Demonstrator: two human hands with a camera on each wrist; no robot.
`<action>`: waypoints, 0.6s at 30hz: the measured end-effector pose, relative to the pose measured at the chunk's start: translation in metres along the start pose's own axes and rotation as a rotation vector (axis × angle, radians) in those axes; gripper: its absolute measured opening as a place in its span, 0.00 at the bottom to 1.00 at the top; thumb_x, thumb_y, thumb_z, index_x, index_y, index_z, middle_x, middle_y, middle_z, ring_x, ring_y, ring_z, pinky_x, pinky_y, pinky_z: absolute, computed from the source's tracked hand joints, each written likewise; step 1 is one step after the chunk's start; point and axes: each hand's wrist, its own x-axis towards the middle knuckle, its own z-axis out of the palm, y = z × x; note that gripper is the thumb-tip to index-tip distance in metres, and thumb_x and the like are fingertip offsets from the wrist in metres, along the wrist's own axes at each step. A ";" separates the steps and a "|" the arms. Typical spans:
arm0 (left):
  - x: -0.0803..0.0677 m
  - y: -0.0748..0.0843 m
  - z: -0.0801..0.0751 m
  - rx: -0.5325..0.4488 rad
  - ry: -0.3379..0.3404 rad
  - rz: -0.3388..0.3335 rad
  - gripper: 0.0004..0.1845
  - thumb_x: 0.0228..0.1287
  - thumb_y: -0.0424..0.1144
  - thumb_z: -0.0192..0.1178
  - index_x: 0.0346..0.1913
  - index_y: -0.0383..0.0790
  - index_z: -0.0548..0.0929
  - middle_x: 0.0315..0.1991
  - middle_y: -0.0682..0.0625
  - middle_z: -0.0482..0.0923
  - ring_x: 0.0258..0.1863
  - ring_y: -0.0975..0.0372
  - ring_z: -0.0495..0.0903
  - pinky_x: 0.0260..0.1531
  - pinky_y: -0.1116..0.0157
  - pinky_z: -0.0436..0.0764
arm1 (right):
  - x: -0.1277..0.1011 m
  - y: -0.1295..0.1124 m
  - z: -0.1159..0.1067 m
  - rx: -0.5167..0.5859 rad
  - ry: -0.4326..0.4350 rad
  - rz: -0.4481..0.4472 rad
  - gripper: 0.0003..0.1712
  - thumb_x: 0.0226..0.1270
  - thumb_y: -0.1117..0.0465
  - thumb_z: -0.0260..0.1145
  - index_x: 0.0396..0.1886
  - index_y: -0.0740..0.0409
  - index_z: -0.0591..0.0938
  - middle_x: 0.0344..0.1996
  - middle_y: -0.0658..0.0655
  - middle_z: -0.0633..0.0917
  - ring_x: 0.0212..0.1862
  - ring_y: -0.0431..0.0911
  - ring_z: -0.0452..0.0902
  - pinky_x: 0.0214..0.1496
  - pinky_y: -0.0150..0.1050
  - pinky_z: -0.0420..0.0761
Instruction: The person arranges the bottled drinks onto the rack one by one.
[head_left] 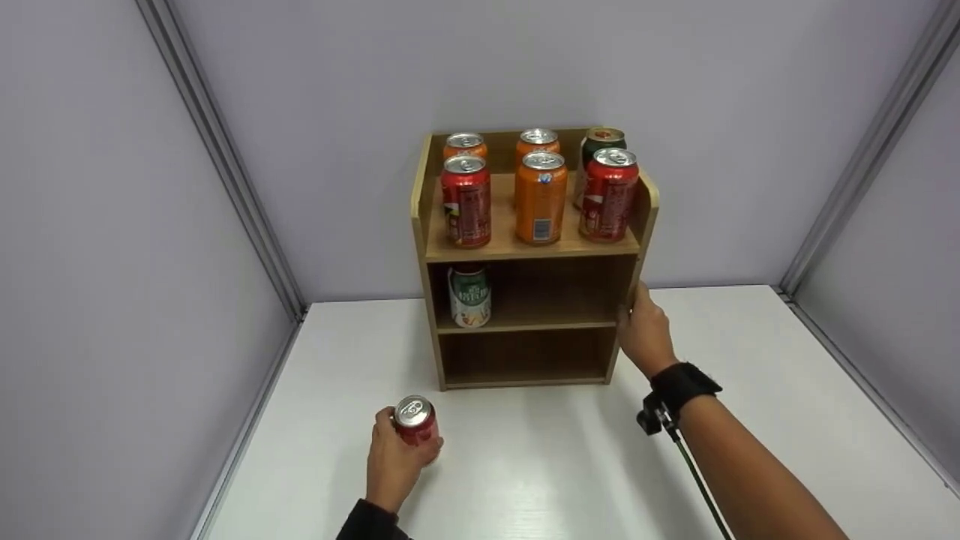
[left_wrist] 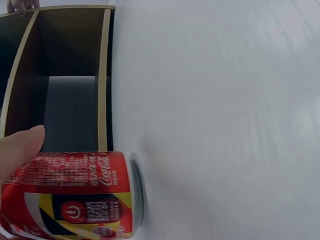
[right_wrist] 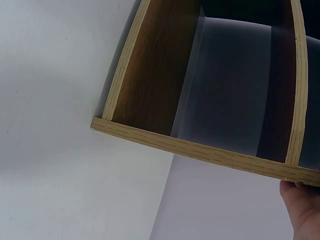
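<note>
— Left hand (head_left: pixel 395 459)?
— Fingers wrapped round a red can (head_left: pixel 415 420), upright on the white table (head_left: pixel 540 465), in front of the shelf (head_left: pixel 532 259)
— Right hand (head_left: pixel 645 334)?
— Touching the shelf's right side; finger state cannot be told

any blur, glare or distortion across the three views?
Head view: sharp, even light, soft shadow in front of the shelf. Left wrist view: white table washed out and smeared, red can close and slightly soft, shelf edges bowed. Right wrist view: shelf edges curve from lens distortion, interior dark, right hand clipped at the corner.
</note>
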 end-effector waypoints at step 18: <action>-0.005 0.051 0.021 -0.007 0.088 0.240 0.41 0.38 0.42 0.79 0.58 0.33 0.72 0.51 0.42 0.77 0.50 0.52 0.78 0.50 0.53 0.76 | -0.001 -0.001 0.000 -0.009 -0.046 0.039 0.23 0.70 0.69 0.57 0.63 0.68 0.66 0.47 0.74 0.81 0.48 0.67 0.79 0.46 0.59 0.76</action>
